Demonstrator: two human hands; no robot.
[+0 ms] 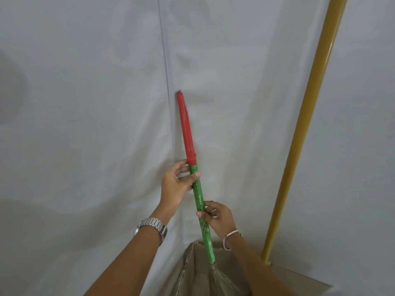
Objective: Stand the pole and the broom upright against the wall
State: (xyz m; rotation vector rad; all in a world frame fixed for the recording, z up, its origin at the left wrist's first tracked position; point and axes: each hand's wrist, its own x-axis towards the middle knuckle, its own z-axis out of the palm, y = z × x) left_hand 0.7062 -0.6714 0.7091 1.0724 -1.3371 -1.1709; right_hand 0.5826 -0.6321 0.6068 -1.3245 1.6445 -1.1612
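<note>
The broom (197, 189) stands nearly upright before the white wall (85, 103), with a green patterned handle, a red cap on top and pale straw bristles at the bottom edge. Its red tip touches the wall. My left hand (177, 180) grips the handle just below the red cap. Lower down, my right hand (215, 216) pinches the green handle from the right. The yellow pole (307, 124) leans upright against the wall at the right, its foot on the floor, with no hand on it.
A cardboard sheet or box (192, 265) lies at the base of the wall under the broom and pole. The wall is covered in white fabric with a vertical seam (164, 56). A watch sits on my left wrist, a band on my right.
</note>
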